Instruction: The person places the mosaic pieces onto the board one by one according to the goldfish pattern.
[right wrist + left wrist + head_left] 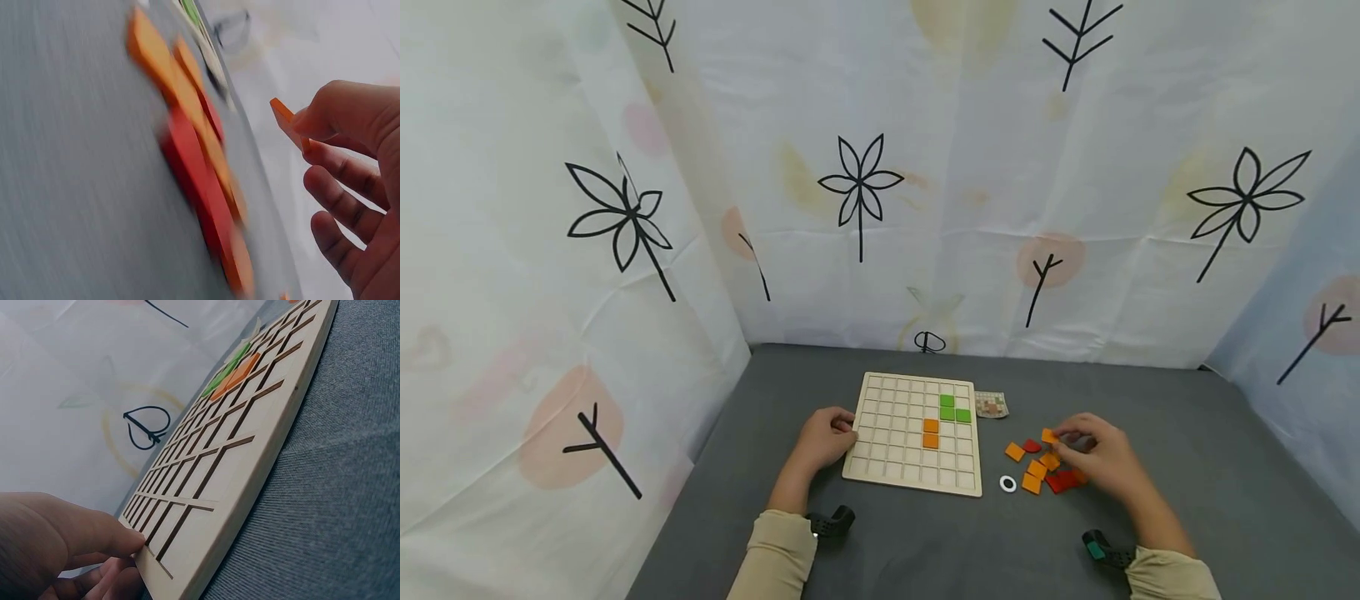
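Note:
A light wooden grid board (pixel 891 479) lies on the table, with green tiles (pixel 947 407) and orange tiles (pixel 931 433) in some of its squares. My left hand (pixel 824 437) grips the board's left edge; in the left wrist view the thumb (pixel 119 540) presses on the border and the other fingers are curled beside it. Between thumb and index finger, my right hand (pixel 1097 454) pinches an orange square tile (pixel 284 119), its other fingers spread loosely. Below that hand lie loose orange tiles (pixel 1032 483) and red pieces (pixel 1060 481).
A white ring (pixel 1008 483) with a dark centre lies between the board and the loose tiles. A small printed card (pixel 992 405) sits at the board's upper right corner. The grey tabletop (pixel 925 550) ends at a patterned cloth (pixel 970 275) behind.

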A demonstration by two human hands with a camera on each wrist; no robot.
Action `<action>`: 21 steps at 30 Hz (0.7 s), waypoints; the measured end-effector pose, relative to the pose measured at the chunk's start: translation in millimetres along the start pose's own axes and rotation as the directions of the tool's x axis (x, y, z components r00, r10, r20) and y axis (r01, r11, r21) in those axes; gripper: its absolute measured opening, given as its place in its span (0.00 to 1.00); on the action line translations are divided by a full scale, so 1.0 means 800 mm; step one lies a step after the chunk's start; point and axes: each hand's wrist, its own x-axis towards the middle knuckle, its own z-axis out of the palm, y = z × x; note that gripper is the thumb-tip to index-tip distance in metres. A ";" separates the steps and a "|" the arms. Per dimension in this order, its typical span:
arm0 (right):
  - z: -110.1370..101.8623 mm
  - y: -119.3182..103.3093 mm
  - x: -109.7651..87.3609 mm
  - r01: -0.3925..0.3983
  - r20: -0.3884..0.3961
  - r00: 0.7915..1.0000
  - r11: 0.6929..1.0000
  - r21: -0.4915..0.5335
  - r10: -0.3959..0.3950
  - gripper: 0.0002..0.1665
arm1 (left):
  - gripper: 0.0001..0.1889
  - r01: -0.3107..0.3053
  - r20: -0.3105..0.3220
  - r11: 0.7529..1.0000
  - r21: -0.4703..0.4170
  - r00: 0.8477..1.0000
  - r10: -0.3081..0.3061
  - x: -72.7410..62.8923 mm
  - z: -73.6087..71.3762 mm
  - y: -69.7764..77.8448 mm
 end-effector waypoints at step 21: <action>0.138 -0.101 0.052 0.216 0.287 0.908 0.928 0.305 -0.305 0.07 | 0.15 -0.002 0.008 1.000 0.005 1.000 0.002 -0.001 -0.002 0.003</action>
